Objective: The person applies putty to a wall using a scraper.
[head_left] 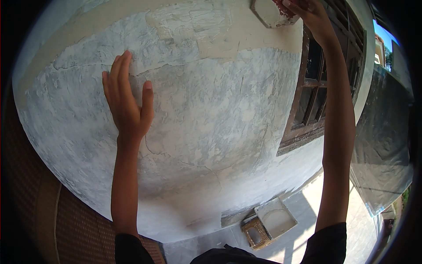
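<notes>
A wall [211, 114] with grey-white patchy plaster, fine cracks and a beige band along its top fills most of the head view. My left hand [129, 99] is raised before it at the left, fingers extended and thumb apart, holding nothing; whether it touches the surface I cannot tell. High at the right, my right hand [310, 13] has its fingers closed on the reddish back of a flat, pale, angular tool [270, 13], which lies at the beige area near the window's upper corner. The top edge of the frame cuts off part of that hand and tool.
A dark wooden window [307, 103] is at the right, partly behind my right arm. On the floor below stand a white tray [277, 218] and a woven-looking stool or basket [256, 234]. Dark plastic sheeting [381, 141] hangs at the far right.
</notes>
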The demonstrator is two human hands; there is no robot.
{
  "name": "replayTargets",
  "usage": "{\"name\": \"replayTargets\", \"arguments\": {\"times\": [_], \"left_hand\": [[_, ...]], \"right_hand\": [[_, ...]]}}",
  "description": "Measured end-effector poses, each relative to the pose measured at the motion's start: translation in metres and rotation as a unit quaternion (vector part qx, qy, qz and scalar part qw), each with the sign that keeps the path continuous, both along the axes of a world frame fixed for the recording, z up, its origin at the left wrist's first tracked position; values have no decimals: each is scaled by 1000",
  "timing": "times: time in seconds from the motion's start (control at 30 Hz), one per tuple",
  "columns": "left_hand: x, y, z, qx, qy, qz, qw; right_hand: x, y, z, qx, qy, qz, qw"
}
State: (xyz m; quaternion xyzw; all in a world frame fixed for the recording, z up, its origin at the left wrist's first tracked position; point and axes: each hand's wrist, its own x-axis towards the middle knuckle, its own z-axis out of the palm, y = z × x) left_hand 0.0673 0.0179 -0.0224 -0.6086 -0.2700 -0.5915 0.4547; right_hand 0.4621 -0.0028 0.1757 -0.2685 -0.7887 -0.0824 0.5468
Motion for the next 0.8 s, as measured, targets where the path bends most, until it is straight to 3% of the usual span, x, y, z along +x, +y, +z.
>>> {"name": "replayTargets", "arguments": {"times": [0.03, 0.17, 0.23, 0.27, 0.3, 0.37, 0.7, 0.8], "left_hand": [[0, 0, 0, 1, 0, -2, 1000], [3, 1, 1, 8, 3, 9, 1000], [4, 1, 2, 7, -6, 8, 1000], [4, 2, 3, 8, -3, 6, 1000], [3, 2, 3, 7, -6, 8, 1000], [4, 1, 3, 5, -5, 8, 1000], [3, 1, 1, 1, -7, 9, 1000], [4, 1, 2, 0, -2, 11, 1000]], "right_hand": [[0, -4, -1, 18, 19, 59, 998], [-14, -7, -40, 32, 122, 92, 988], [-60, -26, -69, 5, 198, 44, 979], [-40, 14, -77, 64, 135, 87, 985], [-61, 9, -89, 36, 163, 110, 980], [-82, 9, -101, 56, 163, 42, 984], [20, 37, -112, 11, 272, 36, 962], [4, 25, -114, 40, 293, 110, 949]]}}
